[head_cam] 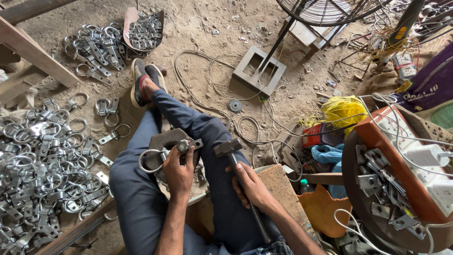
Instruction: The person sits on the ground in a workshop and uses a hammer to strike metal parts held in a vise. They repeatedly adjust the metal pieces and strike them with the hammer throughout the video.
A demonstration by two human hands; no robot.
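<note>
My left hand [178, 174] grips a metal ring-and-strap fitting [163, 153], pressing it onto a rusty iron block [166, 140] that rests on my lap. The fitting's ring sticks out to the left and its flat strap points right. My right hand [252, 185] is closed around the handle of a hammer [229, 148]. The hammer's head hovers just right of the fitting, a short way above my right thigh. I sit on the ground with my legs in blue trousers stretched forward.
A large heap of shiny ring fittings [42, 165] lies at my left, with another pile [96, 45] and a filled scoop [144, 30] beyond my feet. A round tray of flat brackets [382, 189] stands at right. Cables, a fan stand [259, 70] and a power strip [424, 156] surround me.
</note>
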